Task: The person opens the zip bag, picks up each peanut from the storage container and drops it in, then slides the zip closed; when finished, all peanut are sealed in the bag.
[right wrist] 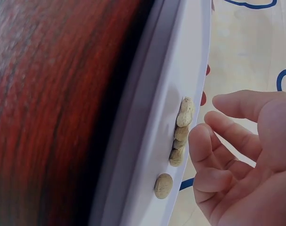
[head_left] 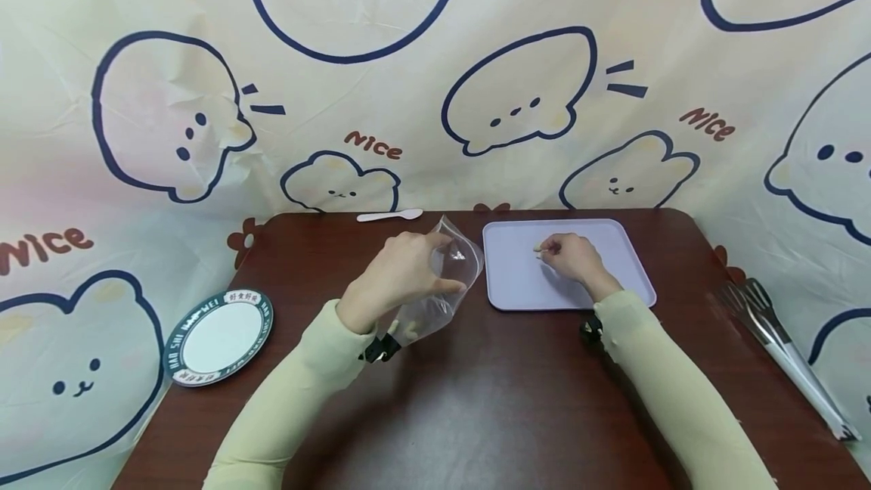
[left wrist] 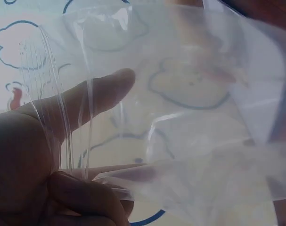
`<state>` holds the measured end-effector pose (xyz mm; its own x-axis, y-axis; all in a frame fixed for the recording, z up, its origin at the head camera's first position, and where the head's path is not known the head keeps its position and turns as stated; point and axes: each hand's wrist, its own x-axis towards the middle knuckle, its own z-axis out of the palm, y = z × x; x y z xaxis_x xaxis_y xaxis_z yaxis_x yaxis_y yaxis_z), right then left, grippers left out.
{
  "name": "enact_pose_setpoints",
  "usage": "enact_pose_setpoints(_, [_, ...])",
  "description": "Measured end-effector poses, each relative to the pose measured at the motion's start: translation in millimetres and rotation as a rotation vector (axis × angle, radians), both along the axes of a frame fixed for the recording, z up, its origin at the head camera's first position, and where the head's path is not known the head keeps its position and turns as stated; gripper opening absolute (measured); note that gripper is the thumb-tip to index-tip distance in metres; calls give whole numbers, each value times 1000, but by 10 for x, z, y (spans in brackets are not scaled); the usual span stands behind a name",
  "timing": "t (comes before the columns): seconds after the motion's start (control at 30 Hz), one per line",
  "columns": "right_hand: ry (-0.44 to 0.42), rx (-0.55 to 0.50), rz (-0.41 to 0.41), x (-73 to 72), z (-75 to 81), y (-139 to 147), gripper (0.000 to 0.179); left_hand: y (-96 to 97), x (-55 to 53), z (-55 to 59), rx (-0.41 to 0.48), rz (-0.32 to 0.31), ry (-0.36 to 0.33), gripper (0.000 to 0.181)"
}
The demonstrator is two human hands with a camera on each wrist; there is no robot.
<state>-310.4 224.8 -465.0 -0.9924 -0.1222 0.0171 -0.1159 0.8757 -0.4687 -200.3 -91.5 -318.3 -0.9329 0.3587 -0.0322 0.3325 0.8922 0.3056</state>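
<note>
One backdrop cloth point(head_left: 422, 97), printed with blue-outlined cartoon figures, is hung behind and beside one dark brown table point(head_left: 503, 399). Two pale yellow-green sleeves point(head_left: 299, 376) are extended over it. Toward the far right of the table, one lavender tray point(head_left: 520, 274) is laid flat. One pair of tongs point(head_left: 792, 363), metal with dark slotted heads, is placed along the right edge. Near the middle, one clear plastic bag point(head_left: 432, 312) is gripped at its mouth by the left hand point(head_left: 401, 274), whose thumb and forefinger are spread apart; a few pale pieces are seen through the film at its lower end, but their number cannot be told. One plate point(head_left: 218, 339), white with a green lettered rim, is set at the left edge. Over the tray the right hand point(head_left: 574, 257) is held with fingers loosely bent; nothing is seen grasped in it. One white spoon point(head_left: 390, 215) is laid at the far edge. On the tray, just beside the right fingertips, at least three peanuts point(right wrist: 185, 113) are counted: one is set apart, the others are lined up end to end, and whether the row is made of two or three cannot be told.
</note>
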Motion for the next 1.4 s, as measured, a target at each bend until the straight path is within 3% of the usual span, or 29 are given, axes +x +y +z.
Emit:
enact_pose_setpoints(0.3, [-10,27,7,-9,-35,21,25,0,46,43,-24,-23,-21,73])
enact_pose_setpoints(0.63, [-11,-18,4,25,-6,-19,23,3,-46,-75,-20,-106,-16,78])
enact_pose_setpoints(0.8, [0,-134,89,115,123,-175,20,24,-104,-146,-25,-93,-34,81])
enact_pose_setpoints(1.03, [-45,-337,229,329,438,-475,18,35,-156,-196,-22,-75,-21,81])
enact_pose_setpoints(1.4, [-64,-417,345,544,703,-720,25,34,-179,-225,-23,-80,5,80])
